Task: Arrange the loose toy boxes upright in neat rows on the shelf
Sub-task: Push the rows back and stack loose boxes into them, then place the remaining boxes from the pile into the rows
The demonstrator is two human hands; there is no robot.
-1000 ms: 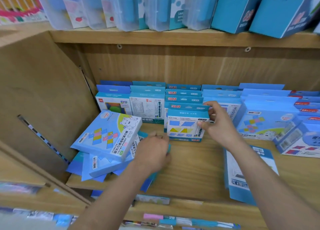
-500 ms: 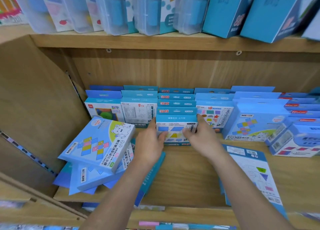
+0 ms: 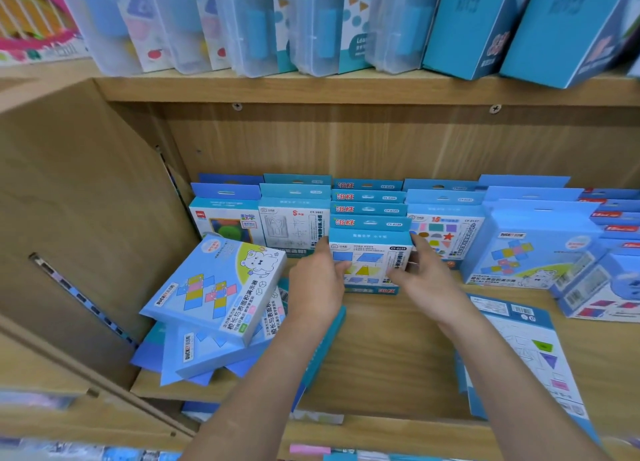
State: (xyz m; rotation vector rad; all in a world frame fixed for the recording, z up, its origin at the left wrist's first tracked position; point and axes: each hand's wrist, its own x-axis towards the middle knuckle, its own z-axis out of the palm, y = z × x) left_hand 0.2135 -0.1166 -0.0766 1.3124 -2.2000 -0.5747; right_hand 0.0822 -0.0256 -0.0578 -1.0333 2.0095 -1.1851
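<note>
flat box [image 3: 526, 349] lies face up on the shelf [image 3: 391, 356], nearest the camera, right of the right forearm. messy pile [image 3: 214, 287] of loose boxes sits tilted just left of the left fingers, bear-print one on top, and part of the pile runs under the left forearm. left hand [image 3: 317, 287] and right hand [image 3: 427, 282] meet on one small box [image 3: 369, 264] between them. left thumb is on its front with fingers at its left edge. right thumb is on its front with fingers up along its right edge, so both sets of fingers are clamped on it. box stands upright on the shelf at the front of a row [image 3: 367, 209] of matching boxes just behind the fingertips. more upright rows stand beyond the fingers on either side. clear cases [image 3: 311, 24] stand on the board above.
</note>
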